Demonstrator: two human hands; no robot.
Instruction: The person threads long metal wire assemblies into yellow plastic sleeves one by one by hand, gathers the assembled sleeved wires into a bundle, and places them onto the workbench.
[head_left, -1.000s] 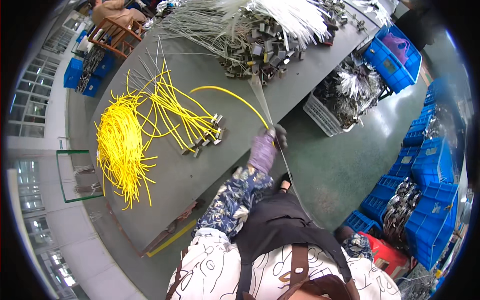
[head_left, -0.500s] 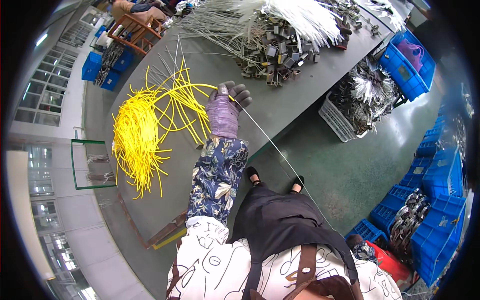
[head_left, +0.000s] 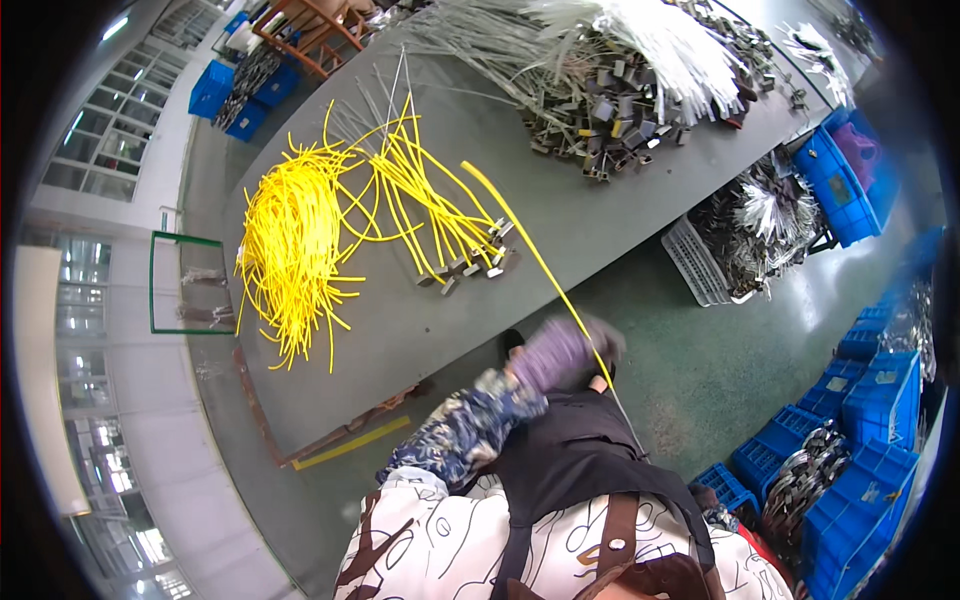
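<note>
My left hand (head_left: 570, 355), in a dark glove wrapped with purple at the palm and wrist, is beyond the table's near edge, above my dark apron. Motion smears its fingers, but they seem closed around a long yellow tube (head_left: 535, 252). The tube's far end points up over the table. From its lower end a thin wire (head_left: 628, 425) runs down to the right, past the apron. My right hand is out of view. On the table lie a thick heap of yellow tubes (head_left: 292, 235) and a smaller bunch of yellow tubes (head_left: 425, 205) with small grey metal blocks (head_left: 462, 268) at their near ends.
A large pile of grey metal blocks (head_left: 620, 110) with wires and white strands covers the table's far side. A grey crate (head_left: 695, 262) and a blue bin (head_left: 835, 190) stand beside the table. Stacked blue crates (head_left: 880, 400) line the right. A chair (head_left: 305, 40) stands far left.
My left hand has moved from over the table toward my body, down and right. The yellow tube came with it and now stretches nearly straight. The grey blocks behind the hand are uncovered.
</note>
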